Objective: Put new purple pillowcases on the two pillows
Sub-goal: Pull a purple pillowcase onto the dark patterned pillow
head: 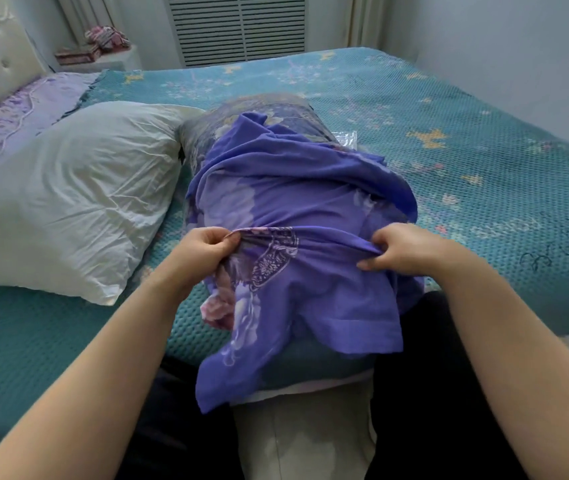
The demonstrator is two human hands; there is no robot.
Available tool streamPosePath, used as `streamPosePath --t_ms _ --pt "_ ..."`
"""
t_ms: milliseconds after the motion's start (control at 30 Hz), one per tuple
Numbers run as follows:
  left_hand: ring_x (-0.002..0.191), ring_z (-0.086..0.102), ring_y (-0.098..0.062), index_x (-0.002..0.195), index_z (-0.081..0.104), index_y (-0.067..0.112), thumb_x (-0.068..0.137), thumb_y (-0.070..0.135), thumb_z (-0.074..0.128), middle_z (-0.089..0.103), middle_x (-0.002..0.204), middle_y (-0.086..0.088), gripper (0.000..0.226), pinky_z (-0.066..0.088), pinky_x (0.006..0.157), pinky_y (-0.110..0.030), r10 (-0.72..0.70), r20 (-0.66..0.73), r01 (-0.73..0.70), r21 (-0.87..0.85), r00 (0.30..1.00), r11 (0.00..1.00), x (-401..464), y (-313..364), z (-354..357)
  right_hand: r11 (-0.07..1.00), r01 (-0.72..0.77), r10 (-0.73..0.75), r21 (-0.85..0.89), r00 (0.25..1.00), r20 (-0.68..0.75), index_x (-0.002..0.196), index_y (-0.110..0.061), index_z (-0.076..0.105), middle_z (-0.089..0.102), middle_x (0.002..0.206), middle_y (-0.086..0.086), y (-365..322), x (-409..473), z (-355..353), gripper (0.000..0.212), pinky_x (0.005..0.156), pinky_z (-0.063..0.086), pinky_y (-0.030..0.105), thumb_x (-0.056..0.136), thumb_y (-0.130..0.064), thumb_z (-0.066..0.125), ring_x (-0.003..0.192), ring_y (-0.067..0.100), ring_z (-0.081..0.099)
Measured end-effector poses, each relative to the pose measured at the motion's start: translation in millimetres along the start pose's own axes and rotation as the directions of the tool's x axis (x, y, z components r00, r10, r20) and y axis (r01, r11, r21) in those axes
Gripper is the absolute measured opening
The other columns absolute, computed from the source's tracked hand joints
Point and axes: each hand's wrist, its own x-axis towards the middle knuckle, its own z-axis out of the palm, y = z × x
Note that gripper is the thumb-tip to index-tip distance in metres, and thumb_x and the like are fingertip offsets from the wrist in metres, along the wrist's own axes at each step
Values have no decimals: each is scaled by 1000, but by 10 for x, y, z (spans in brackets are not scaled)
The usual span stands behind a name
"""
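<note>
Head view: a purple pillowcase [293, 216] lies bunched over a patterned pillow [262, 116] on the teal bed cover [483, 150].
Risk: cloth may snag, or slip from such small pinches when pulled.
Left hand [206, 249]: fingers curled, pinching the case's gathered edge.
Right hand [404, 249]: fingers curled, pinching the same edge.
Second pillow [68, 195]: white, bare, lying to the left.

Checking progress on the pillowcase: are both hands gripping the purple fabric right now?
Touching. The head view shows the left hand and the right hand each pinching a fold of the purple printed pillowcase.
</note>
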Motion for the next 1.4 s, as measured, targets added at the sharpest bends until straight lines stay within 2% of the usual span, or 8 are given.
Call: streamPosePath --t_ms 133,300,467,734,867,1134,1335,1401 --pt "70 59 -26 92 69 1 83 43 63 66 85 -27 43 45 62 -25 -148 103 168 -231 984 958 -23 -113 135 961 -70 143 266 953 -267 61 -17 50 53 66 3 -22 -17 138 33 59 32 32 91 -29 57 75 27 54" --pt "58 66 -17 94 67 2 78 41 70 67 81 -16 42 54 59 -25 -206 171 251 -312 963 916 -4 -96 -179 164 37 -115 986 993 -18 84 -9 69 70 72 5 -192 -103 290 20 58 51 22 91 -23 56 63 13 63" --pt "56 66 -12 82 78 17 81 41 62 71 71 -7 28 53 57 -22 -137 13 134 -335 990 933 48 -222 -551 806 15 -78 591 994 81 68 -9 64 56 62 -1 321 -28 135 70 61 38 29 65 -78 53 61 12 48" --pt "82 56 -23 77 70 22 96 36 50 65 87 -15 30 41 76 -34 -118 -136 118 -14 984 993 82 -304 -392 777 121 -67 618 992 -111 84 -18 61 63 83 -3 140 -252 420 23 74 44 24 79 -38 73 77 8 57" --pt "73 54 -22 73 66 20 95 37 52 64 80 -15 31 39 68 -31 -85 -214 105 86 973 991 93 -302 -308 984 -158 172 79 959 -226 79 -17 60 65 90 9 32 -369 439 24 69 38 31 87 -40 63 92 29 61" --pt "73 48 -26 72 66 9 88 45 60 58 77 -18 39 34 60 -34 -119 -249 88 -133 961 987 -51 -397 -234 927 -85 147 366 979 -144 101 -16 57 64 92 0 29 -457 757 26 73 39 30 83 -31 69 94 25 61" --pt "73 50 -20 71 61 13 93 38 55 60 76 -14 34 38 65 -34 -112 -304 66 -157 946 985 -15 -454 -135 -323 158 336 933 941 -43 77 -11 55 65 57 -4 -185 -360 746 26 55 50 18 92 7 43 52 6 61" --pt "73 51 -16 72 60 16 96 27 52 65 67 2 28 40 66 -31 -59 -370 -2 -162 927 987 27 -469 -163 -347 118 100 931 991 -89 77 -10 64 68 65 0 -336 -406 672 27 61 53 19 86 7 45 59 9 64"
